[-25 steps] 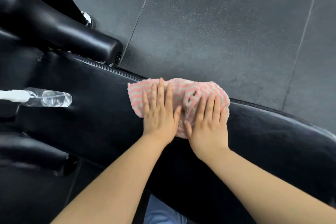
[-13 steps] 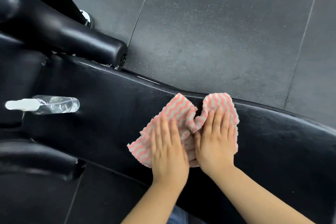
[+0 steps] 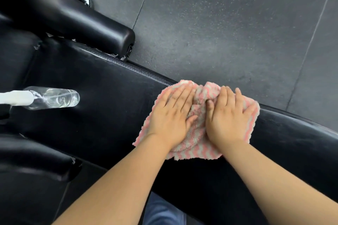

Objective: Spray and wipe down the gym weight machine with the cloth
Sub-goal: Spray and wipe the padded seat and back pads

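Cloth [image 3: 196, 126] lies bunched on the black bench pad [image 3: 102, 97], soft and light, likely to ruck up. Your left hand [image 3: 172, 115] and right hand [image 3: 226, 117] press it flat with straight fingers; spread them toward its edges.

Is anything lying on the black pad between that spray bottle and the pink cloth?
No. In the head view, only bare black pad lies between the spray bottle and the cloth.
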The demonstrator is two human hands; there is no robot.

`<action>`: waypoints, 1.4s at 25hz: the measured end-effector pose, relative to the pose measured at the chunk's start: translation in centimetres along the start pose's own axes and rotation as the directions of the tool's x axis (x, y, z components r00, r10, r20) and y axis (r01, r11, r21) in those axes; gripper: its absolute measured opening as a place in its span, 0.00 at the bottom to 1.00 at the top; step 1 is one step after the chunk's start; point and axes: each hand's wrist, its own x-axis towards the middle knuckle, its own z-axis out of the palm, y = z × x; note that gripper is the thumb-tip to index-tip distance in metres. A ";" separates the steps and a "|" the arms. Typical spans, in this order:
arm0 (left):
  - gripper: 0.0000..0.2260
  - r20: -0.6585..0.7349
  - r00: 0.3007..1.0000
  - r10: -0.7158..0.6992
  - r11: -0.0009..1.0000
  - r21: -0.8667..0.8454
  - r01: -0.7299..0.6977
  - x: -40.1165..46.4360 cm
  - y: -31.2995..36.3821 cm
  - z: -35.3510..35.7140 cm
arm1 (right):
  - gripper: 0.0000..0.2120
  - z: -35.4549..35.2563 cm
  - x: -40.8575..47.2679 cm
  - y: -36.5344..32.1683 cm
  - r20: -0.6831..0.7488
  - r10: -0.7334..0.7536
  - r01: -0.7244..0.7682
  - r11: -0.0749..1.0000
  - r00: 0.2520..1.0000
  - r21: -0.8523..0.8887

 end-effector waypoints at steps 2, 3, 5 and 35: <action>0.32 0.041 0.997 -0.072 0.997 0.013 0.072 1.1 -0.8 -0.6 | 0.24 -2.3 2.4 0.3 0.189 -0.060 0.078 0.993 0.980 -0.088; 0.35 0.068 0.993 -0.100 0.994 -0.030 0.102 1.8 -1.4 -1.0 | 0.24 -3.0 4.2 0.5 0.315 -0.054 0.082 0.994 0.948 -0.079; 0.38 0.096 0.986 -0.138 0.976 -0.156 0.152 3.4 -2.9 -2.0 | 0.23 -3.9 7.8 0.3 0.633 -0.014 0.022 1.000 0.774 -0.005; 0.32 0.142 0.841 -0.522 0.830 -0.141 0.540 -5.5 -4.2 -0.2 | 0.28 -3.2 8.5 -13.3 0.608 -0.246 0.013 0.933 0.755 0.360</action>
